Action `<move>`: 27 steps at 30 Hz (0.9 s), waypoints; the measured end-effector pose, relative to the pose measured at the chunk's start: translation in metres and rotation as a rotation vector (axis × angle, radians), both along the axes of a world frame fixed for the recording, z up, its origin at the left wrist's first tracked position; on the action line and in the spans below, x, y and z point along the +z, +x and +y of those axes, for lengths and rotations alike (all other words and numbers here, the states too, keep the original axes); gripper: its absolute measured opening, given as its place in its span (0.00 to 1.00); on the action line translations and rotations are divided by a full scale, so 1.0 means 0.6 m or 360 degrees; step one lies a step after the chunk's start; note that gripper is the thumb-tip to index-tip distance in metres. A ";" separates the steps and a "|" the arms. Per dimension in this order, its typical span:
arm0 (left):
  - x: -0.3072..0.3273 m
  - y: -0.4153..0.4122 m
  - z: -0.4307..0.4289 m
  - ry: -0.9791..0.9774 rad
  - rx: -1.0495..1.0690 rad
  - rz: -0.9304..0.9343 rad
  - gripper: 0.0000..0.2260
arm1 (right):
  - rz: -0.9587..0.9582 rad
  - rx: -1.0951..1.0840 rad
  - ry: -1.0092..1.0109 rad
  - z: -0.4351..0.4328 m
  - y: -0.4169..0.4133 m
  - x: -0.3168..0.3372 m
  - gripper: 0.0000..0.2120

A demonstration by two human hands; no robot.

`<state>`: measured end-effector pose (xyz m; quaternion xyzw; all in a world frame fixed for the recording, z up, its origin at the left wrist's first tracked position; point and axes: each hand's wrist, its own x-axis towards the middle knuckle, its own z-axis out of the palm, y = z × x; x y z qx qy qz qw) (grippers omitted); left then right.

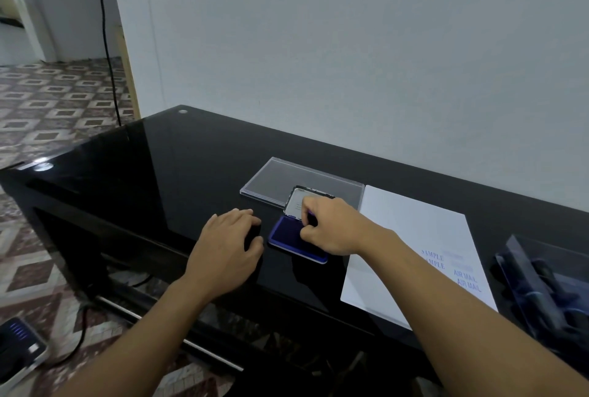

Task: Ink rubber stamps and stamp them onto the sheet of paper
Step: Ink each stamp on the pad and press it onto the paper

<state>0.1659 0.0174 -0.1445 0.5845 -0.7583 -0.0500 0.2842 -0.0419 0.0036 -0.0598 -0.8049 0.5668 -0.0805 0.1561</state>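
An open blue ink pad (287, 232) lies on the black glass table (178, 173), its lid (298, 202) standing up behind it. My right hand (331, 227) is over the pad, fingers curled round a dark rubber stamp (311, 217) pressed down on the ink; most of the stamp is hidden. My left hand (231, 237) rests on the table just left of the pad, thumb close to its edge. A white sheet of paper (411, 237) lies to the right, with blue SAMPLE and AIR MAIL prints (452, 266) near its front.
A clear plastic lid (277, 181) lies flat behind the ink pad. A clear box (548, 282) with several dark stamps stands at the right edge. The wall runs right behind the table. On the floor at the left are a cable and a small device (19, 345).
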 end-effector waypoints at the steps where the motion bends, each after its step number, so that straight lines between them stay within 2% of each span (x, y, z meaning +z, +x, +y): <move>1: 0.001 0.000 0.000 0.0005 -0.0001 -0.0005 0.16 | 0.0000 -0.0006 -0.0001 -0.001 0.001 0.000 0.03; 11: 0.014 0.000 0.000 0.0127 -0.0033 0.0044 0.16 | 0.0017 -0.0001 -0.0006 0.011 0.000 0.002 0.03; 16: 0.045 -0.007 -0.002 0.0165 -0.0072 0.0261 0.14 | -0.0100 -0.0012 0.0000 0.024 -0.020 0.025 0.03; 21: 0.078 -0.053 0.001 0.0109 -0.0209 0.0396 0.11 | -0.0257 -0.0119 -0.0074 0.054 -0.076 0.048 0.03; 27: 0.108 -0.153 0.009 0.0127 -0.0379 0.0415 0.12 | -0.0228 -0.0375 -0.0115 0.098 -0.178 0.065 0.03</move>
